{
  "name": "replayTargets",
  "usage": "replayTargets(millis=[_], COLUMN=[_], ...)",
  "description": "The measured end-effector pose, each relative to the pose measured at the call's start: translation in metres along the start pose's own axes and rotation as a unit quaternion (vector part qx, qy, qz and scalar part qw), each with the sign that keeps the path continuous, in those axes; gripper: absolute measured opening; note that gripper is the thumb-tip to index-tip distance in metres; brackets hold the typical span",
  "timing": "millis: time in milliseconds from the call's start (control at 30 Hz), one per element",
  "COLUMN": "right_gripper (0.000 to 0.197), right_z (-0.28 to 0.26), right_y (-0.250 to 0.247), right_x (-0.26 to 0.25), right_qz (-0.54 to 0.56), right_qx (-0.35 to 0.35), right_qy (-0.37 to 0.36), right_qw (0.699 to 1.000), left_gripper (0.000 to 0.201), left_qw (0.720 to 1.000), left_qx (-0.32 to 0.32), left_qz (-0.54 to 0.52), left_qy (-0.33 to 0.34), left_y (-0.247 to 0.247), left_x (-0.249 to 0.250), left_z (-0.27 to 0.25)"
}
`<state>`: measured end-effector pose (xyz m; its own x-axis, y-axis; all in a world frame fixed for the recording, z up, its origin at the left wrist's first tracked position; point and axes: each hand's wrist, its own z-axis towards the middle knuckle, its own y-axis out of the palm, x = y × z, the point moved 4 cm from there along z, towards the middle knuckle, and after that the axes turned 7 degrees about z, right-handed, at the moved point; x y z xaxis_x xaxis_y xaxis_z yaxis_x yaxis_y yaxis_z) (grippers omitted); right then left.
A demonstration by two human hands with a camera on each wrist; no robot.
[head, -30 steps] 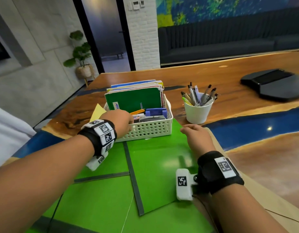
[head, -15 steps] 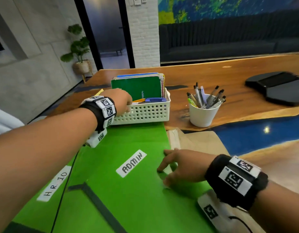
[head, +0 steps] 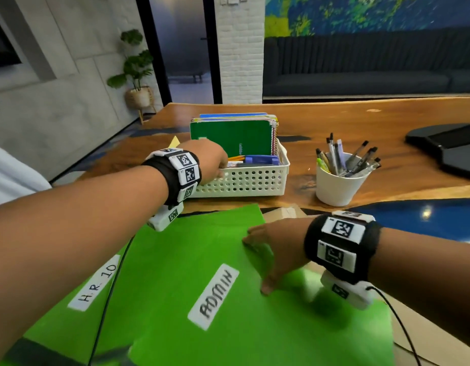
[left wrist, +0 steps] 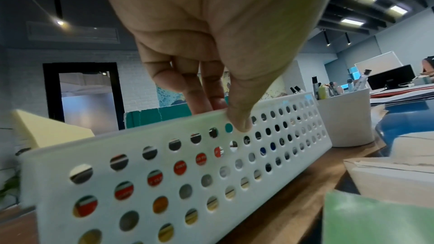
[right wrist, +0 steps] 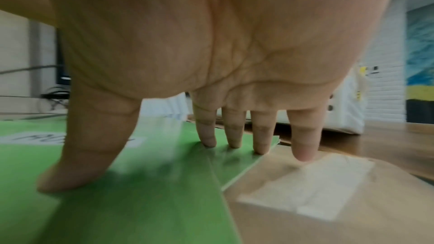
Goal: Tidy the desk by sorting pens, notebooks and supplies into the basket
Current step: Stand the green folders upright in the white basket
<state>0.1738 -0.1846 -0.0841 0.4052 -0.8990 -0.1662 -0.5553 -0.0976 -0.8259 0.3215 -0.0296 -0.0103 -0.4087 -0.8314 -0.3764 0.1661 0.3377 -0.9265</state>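
Observation:
A white perforated basket (head: 255, 180) (left wrist: 164, 164) stands on the wooden desk, holding upright notebooks with a green one (head: 231, 140) in front, pencils and a blue item. My left hand (head: 210, 161) (left wrist: 225, 114) pinches the basket's near rim, thumb outside and fingers inside. My right hand (head: 270, 249) (right wrist: 211, 136) presses spread, straight fingers on the green folder labelled ADMIN (head: 228, 299) (right wrist: 117, 183); the little finger reaches over a brown envelope (right wrist: 328, 192).
A white cup (head: 336, 184) full of pens stands right of the basket. A second green folder labelled HR 10 (head: 96, 283) lies at left. A black tray (head: 450, 146) sits far right. Yellow paper (left wrist: 47, 131) leans behind the basket.
The basket, held at its rim by my left hand, now stands farther back, off the green folders. My right hand came back toward me and spread flat on the ADMIN folder.

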Motion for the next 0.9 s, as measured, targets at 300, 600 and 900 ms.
replayTargets(millis=[300,600,900], right_gripper=[0.102,0.085,0.074], right_z=[-0.028,-0.039,-0.039], right_y=[0.015,0.029,0.028], right_x=[-0.014,-0.034,-0.036], right_qz=[0.015,-0.004,0.013], right_qx=[0.017,0.022,0.035], right_qy=[-0.053,0.021,0.100], right_qw=[0.998,1.000,0.994], left_gripper=[0.017,0.026,0.100], left_qw=[0.997,0.990,0.944], left_qx=[-0.057,-0.069,-0.306], left_qz=[-0.023,-0.117,-0.067], left_qy=[0.047,0.022,-0.109], left_y=[0.009,-0.002,0.079], left_x=[0.029,0.028,-0.013], left_z=[-0.021,-0.123,-0.229])
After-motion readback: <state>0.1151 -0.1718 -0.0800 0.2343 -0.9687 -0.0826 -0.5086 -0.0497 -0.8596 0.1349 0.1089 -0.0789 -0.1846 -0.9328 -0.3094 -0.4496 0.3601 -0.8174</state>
